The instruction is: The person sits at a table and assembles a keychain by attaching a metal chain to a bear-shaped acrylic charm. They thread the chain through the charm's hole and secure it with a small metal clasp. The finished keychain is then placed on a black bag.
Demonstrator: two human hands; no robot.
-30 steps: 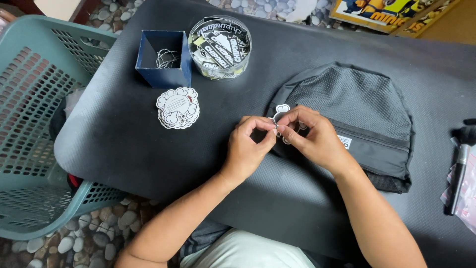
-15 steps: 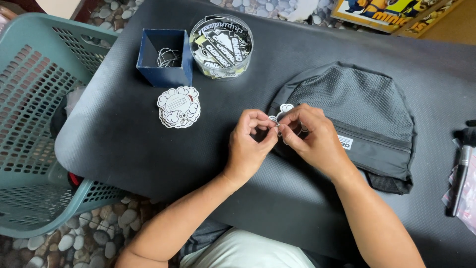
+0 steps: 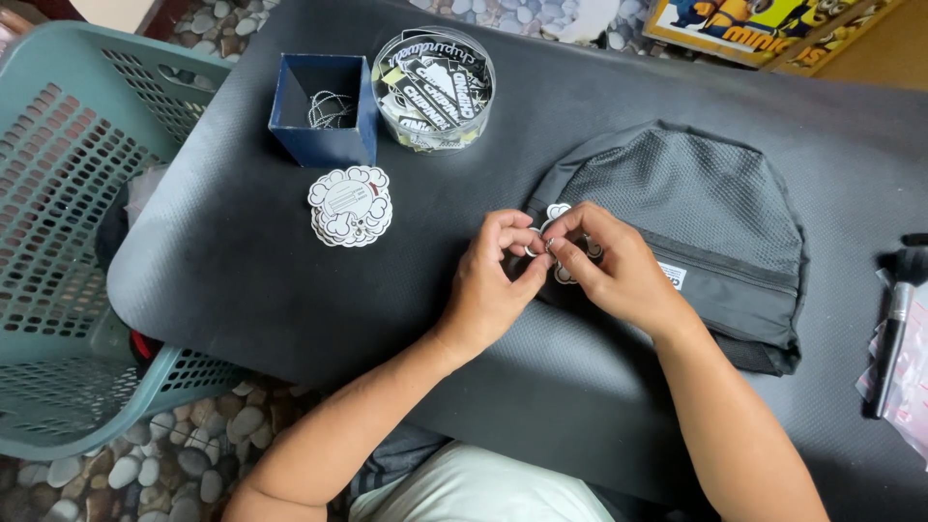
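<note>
Both hands meet at the near-left edge of the black bag [image 3: 696,222] on the table [image 3: 242,261]: left hand [image 3: 493,290] and right hand [image 3: 614,271] pinch a small white tag [image 3: 558,211] between fingertips.

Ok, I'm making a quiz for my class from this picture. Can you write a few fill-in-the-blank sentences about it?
1. Both hands pinch a small white tag at the edge of the dark ____.
2. The stack of white tags lies just in front of the ____ box.
3. The round clear tub stands to the ____ of that box.
4. The basket beside the mat is ____.

Missing words: backpack; blue; right; green
</note>
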